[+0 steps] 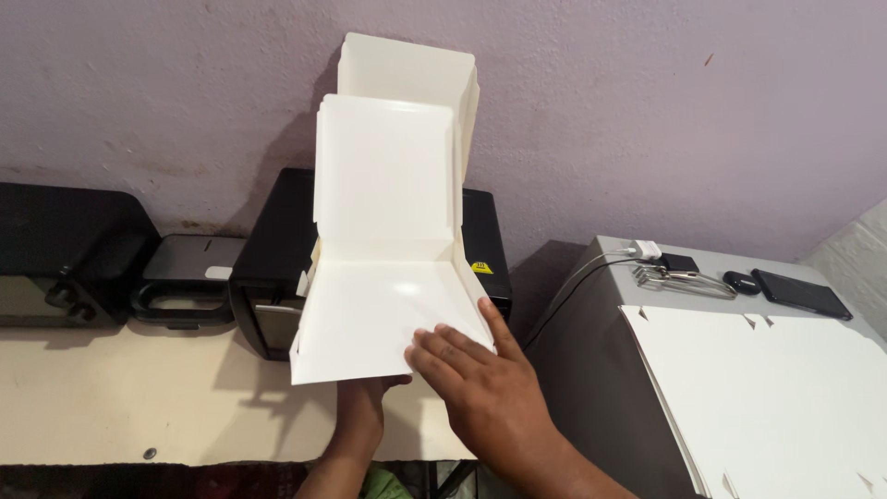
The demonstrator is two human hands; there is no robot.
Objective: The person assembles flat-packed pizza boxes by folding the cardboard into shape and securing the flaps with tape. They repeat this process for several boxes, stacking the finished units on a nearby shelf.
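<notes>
Hands meet at a white box (383,277) held open above the bench (139,397): the left hand (365,397) grips its front edge from beneath, the right hand (480,379) lies flat and open on the box's right flap. Behind stand black appliances (83,249); flat white sheets (767,397) lie right.

Pale lilac plastered wall (647,111), rough, stained along its base. Below it a cream counter (139,397) carrying black appliances: toaster oven (65,254) far left of the wall's middle, sandwich press (185,282) beside it, a black box-shaped appliance (277,277) next. Grey cabinet (591,370) right of the counter. Soft, even light.
</notes>
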